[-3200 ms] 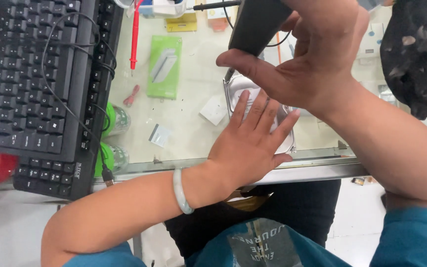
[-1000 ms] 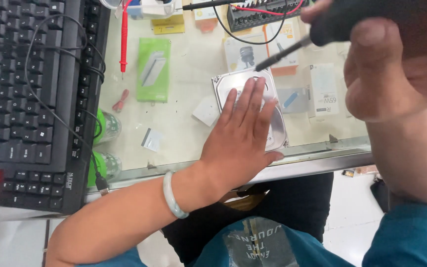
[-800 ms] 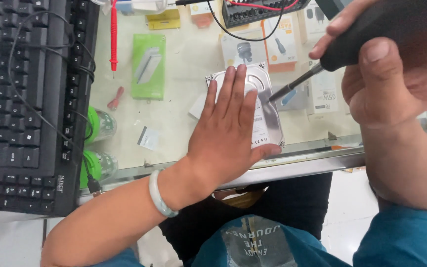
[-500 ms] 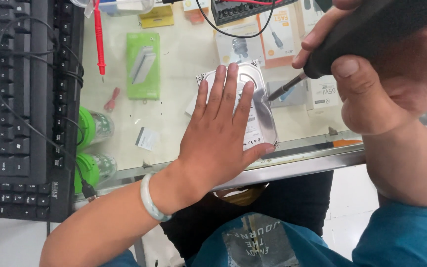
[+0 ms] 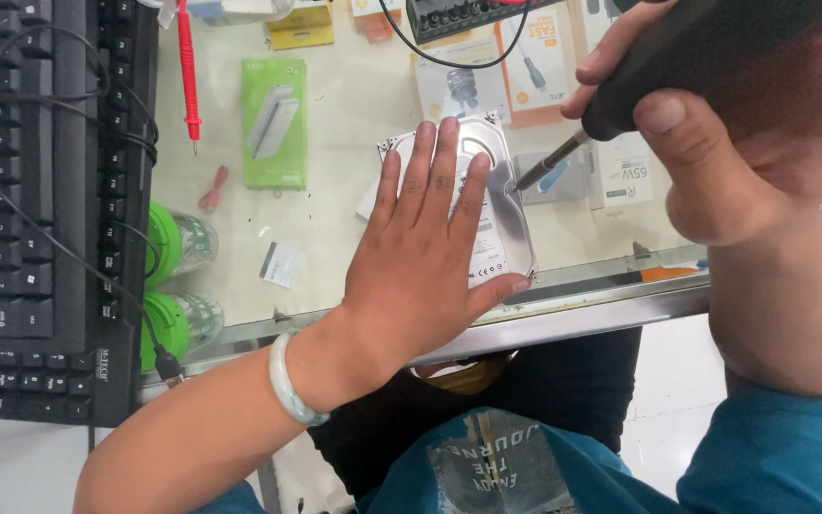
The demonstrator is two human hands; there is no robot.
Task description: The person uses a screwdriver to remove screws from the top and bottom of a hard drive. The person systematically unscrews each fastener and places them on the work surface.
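At the far left a black keyboard [image 5: 30, 190] lies on the bench [image 5: 354, 190], with a thin black cable [image 5: 59, 238] running across its keys. Just right of it, under the glass top, two green-capped bottles [image 5: 178, 276] lie on their sides. Above them a red probe [image 5: 187, 67] points downward, and beside it lies a green package [image 5: 275, 122]. A small white card [image 5: 281, 264] lies near the bottles.

In the middle, the left hand [image 5: 420, 266] lies flat on a silver hard drive [image 5: 501, 214], fingers spread and straight; its grip is wide, pressing down and closing around nothing. A pale bracelet [image 5: 287, 381] sits on this wrist. The hard drive rests on the glass near the front edge of the bench, close to the metal rim.

To the right, the right hand [image 5: 744, 124] has its grip closed around a black screwdriver [image 5: 677, 57]. The metal tip [image 5: 544, 169] touches the right edge of the hard drive. Behind the tip lie some product boxes [image 5: 620, 171].
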